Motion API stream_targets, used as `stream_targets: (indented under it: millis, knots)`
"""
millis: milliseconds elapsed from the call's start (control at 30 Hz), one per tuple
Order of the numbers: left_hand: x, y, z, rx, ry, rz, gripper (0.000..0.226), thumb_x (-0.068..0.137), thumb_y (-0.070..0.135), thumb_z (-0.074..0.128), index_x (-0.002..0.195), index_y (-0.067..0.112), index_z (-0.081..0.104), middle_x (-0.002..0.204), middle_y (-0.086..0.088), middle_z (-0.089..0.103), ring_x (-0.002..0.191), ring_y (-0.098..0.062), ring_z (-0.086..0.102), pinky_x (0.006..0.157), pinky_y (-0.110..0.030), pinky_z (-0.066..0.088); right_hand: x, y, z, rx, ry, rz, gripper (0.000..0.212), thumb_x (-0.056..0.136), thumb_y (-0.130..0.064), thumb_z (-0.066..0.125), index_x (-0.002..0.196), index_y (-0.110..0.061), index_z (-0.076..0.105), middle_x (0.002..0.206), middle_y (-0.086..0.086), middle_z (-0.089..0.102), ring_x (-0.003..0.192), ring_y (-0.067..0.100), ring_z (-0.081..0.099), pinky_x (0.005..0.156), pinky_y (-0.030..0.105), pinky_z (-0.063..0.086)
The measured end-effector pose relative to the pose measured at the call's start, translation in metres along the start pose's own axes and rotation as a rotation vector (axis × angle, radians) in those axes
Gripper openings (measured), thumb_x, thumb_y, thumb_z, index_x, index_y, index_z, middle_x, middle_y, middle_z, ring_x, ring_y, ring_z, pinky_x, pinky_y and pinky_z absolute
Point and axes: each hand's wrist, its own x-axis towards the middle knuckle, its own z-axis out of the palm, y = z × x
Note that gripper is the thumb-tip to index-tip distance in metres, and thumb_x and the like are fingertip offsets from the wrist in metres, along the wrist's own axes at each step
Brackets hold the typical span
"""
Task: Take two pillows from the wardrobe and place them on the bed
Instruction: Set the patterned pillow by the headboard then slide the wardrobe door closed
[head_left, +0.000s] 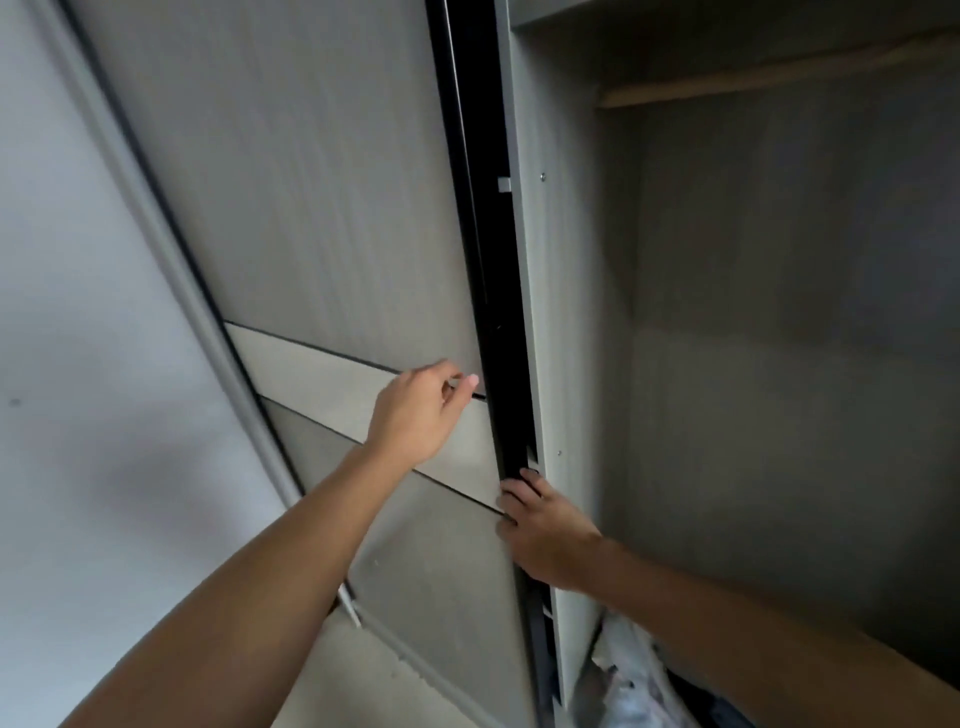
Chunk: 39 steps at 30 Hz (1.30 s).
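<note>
A grey sliding wardrobe door (322, 218) fills the middle of the head view, with its black edge frame (493, 312) next to the wardrobe's inner partition (545, 312). My right hand (545, 530) grips that black door edge low down, fingers curled around it. My left hand (415, 410) rests on the door face a little higher, fingertips touching near the edge. To the right the wardrobe interior (779, 364) stands open and dark. Pale fabric or plastic-wrapped bedding (628, 680) shows at its bottom; I cannot tell whether it is a pillow.
A wooden hanging rail (753, 78) crosses the top of the open compartment. A white wall (78, 364) lies left of the wardrobe. A light floor (363, 675) shows below the door. No bed is in view.
</note>
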Motion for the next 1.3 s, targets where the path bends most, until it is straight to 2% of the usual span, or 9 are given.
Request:
stream_targets:
  millis: [67,133,200,267,433,600,967,1067,1300]
  knots:
    - [0.031,-0.002,-0.006,-0.071,0.049,0.128,0.031,0.093,0.043,0.049,0.093,0.015,0.063,0.074,-0.004,0.067,0.076,-0.033,0.063,0.064,-0.036,0.05,0.02,-0.003,0.002,-0.031,-0.016,0.044,0.018,0.07,-0.029,0.065,0.084,-0.021,0.073,0.104,0.008,0.067,0.116,0.029,0.056,0.106,0.055,0.039]
    - [0.054,-0.001,-0.009,-0.117,0.067,0.234,0.033,0.093,0.043,0.049,0.081,0.013,0.056,0.061,0.001,0.056,0.062,-0.031,0.059,0.055,-0.032,0.043,0.029,-0.003,0.006,-0.057,-0.067,0.056,0.018,0.07,-0.029,0.069,0.085,-0.019,0.072,0.105,0.011,0.066,0.122,0.03,0.051,0.102,0.063,0.038]
    - [0.068,0.002,-0.007,-0.137,0.096,0.279,0.037,0.094,0.043,0.05,0.074,0.012,0.051,0.056,-0.005,0.056,0.057,-0.033,0.056,0.051,-0.034,0.04,0.032,-0.003,0.01,-0.097,-0.111,0.053,0.021,0.074,-0.029,0.069,0.09,-0.016,0.072,0.109,0.012,0.064,0.127,0.03,0.046,0.101,0.065,0.037]
    - [0.071,0.004,-0.002,-0.154,0.151,0.29,0.038,0.094,0.04,0.051,0.072,0.008,0.051,0.056,-0.012,0.059,0.055,-0.037,0.055,0.05,-0.037,0.04,0.032,-0.003,0.012,-0.131,-0.137,0.059,0.023,0.076,-0.029,0.067,0.094,-0.016,0.072,0.11,0.01,0.063,0.126,0.027,0.045,0.103,0.062,0.038]
    - [0.069,0.009,0.004,-0.184,0.206,0.281,0.039,0.095,0.035,0.05,0.072,0.003,0.051,0.055,-0.017,0.06,0.052,-0.039,0.055,0.049,-0.045,0.045,0.035,-0.005,0.009,-0.151,-0.145,0.092,0.018,0.071,-0.034,0.069,0.084,-0.021,0.072,0.098,0.002,0.066,0.119,0.021,0.05,0.1,0.05,0.045]
    - [0.067,0.015,0.004,-0.203,0.213,0.293,0.039,0.094,0.033,0.053,0.07,0.003,0.049,0.055,-0.018,0.059,0.052,-0.04,0.054,0.046,-0.041,0.042,0.029,-0.006,0.003,-0.134,-0.166,0.115,0.016,0.07,-0.033,0.068,0.081,-0.022,0.072,0.094,-0.001,0.068,0.115,0.018,0.054,0.095,0.042,0.048]
    - [0.042,0.075,-0.002,-0.164,0.075,0.392,0.034,0.096,0.034,0.048,0.082,0.003,0.051,0.069,-0.018,0.065,0.065,-0.041,0.059,0.056,-0.046,0.047,-0.038,-0.006,-0.014,-0.069,-0.226,0.251,0.011,0.068,-0.031,0.069,0.073,-0.021,0.068,0.088,-0.003,0.064,0.114,0.018,0.053,0.076,0.034,0.047]
    - [0.035,0.1,0.002,-0.173,0.044,0.448,0.032,0.095,0.033,0.048,0.081,0.004,0.05,0.067,-0.016,0.065,0.063,-0.04,0.06,0.054,-0.043,0.047,-0.069,-0.003,-0.025,-0.062,-0.247,0.293,0.01,0.069,-0.03,0.07,0.073,-0.021,0.068,0.088,-0.002,0.064,0.114,0.019,0.054,0.073,0.033,0.047]
    - [0.015,0.171,0.015,-0.151,0.062,0.59,0.03,0.092,0.036,0.051,0.08,0.009,0.051,0.064,-0.016,0.065,0.058,-0.04,0.06,0.05,-0.034,0.036,-0.147,0.001,-0.049,-0.041,-0.244,0.417,0.005,0.066,-0.025,0.067,0.068,-0.02,0.064,0.085,-0.001,0.063,0.109,0.022,0.057,0.065,0.033,0.046]
